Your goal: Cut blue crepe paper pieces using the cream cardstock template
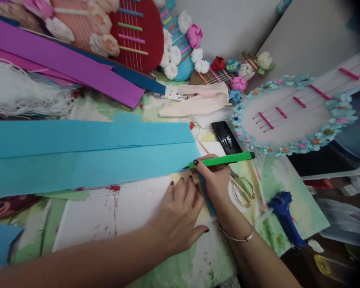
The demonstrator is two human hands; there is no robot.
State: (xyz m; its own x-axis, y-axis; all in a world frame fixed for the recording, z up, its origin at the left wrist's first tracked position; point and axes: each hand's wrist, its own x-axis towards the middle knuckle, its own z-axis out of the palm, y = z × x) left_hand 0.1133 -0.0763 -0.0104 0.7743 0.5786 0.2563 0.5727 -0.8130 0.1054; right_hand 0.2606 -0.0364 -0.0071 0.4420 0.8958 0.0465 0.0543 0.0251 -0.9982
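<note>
Long strips of turquoise paper (93,156) stretch from the left edge to the middle of the view. My right hand (214,176) holds a green marker (225,160), its dark tip over the right end of the turquoise paper. My left hand (183,208) lies with its fingers spread on a small pale yellow piece (176,177) beside that end. Under both wrists a narrow dark teal strip (208,200) shows in part. A white sheet (132,208) lies below the turquoise paper.
Gold-handled scissors (243,188), a black phone (226,136) and a blue glue gun (286,220) lie to the right. Flower-trimmed paper instruments (288,116) stand behind. Purple strips (78,64) and white string (24,90) lie at the upper left.
</note>
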